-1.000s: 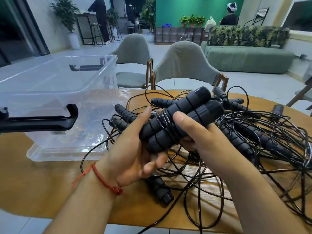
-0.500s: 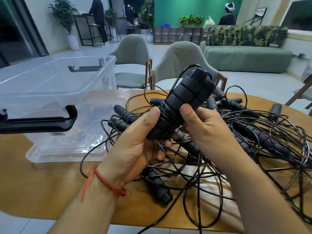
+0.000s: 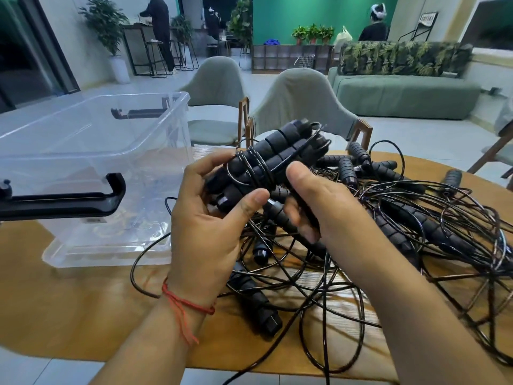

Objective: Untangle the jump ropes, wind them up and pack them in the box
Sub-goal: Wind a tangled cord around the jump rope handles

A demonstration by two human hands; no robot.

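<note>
Two black ribbed jump-rope handles (image 3: 273, 155), bound side by side by a few turns of thin black cord, are held up over the table. My left hand (image 3: 211, 218) grips their lower end, fingers behind and thumb in front. My right hand (image 3: 313, 201) holds them from the right, thumb up on the cord, fingers curled underneath. Beneath and to the right lies a tangled heap of black jump ropes (image 3: 410, 226) with several more handles. The clear plastic box (image 3: 91, 151) stands open at the left with nothing in it.
The round wooden table (image 3: 63, 307) carries everything; its near edge runs along the bottom. Black latch handles (image 3: 63, 197) stick out from the box rim. Two grey-green chairs (image 3: 302, 104) stand behind the table. People are far off in the room.
The wound pair of handles has been tilted and brought a little left toward the box. My left thumb has come round to the front of the bundle, and my right hand has slid lower.
</note>
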